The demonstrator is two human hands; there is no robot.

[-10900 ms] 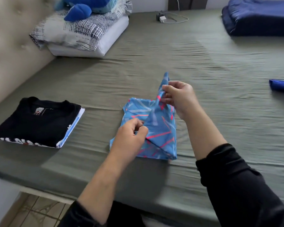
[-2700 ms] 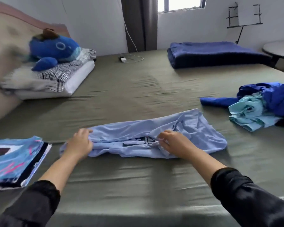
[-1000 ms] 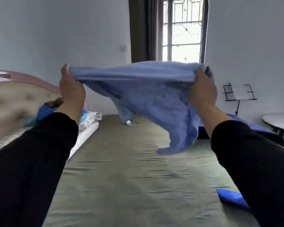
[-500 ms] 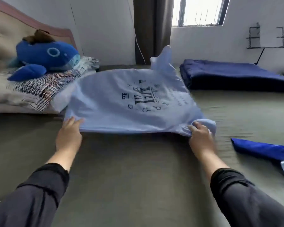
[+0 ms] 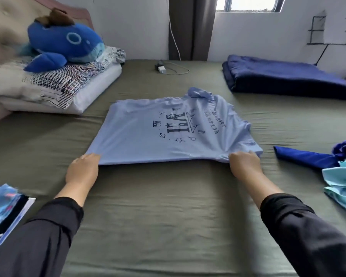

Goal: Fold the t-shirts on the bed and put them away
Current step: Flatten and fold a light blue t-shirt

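Observation:
A light blue t-shirt (image 5: pixel 144 132) with a dark print lies spread on the olive bed sheet (image 5: pixel 168 206), its near edge toward me. My left hand (image 5: pixel 82 168) grips the near left corner of that shirt. My right hand (image 5: pixel 244 164) grips the near right corner, where the cloth bunches. A stack of folded t-shirts (image 5: pixel 2 206) sits at the left edge. At the right lies a heap of unfolded clothes, a royal blue piece (image 5: pixel 304 156) and a pale turquoise one (image 5: pixel 342 180).
A pillow pile (image 5: pixel 54 84) with a blue whale plush (image 5: pixel 64 43) stands at the back left by the headboard. A folded navy blanket (image 5: pixel 284 76) lies at the back right. A charger and cable (image 5: pixel 164 68) rest near the far wall.
The light blue t-shirt, held up in the air a second ago, has come down flat on the sheet. Both hands still hold its near corners.

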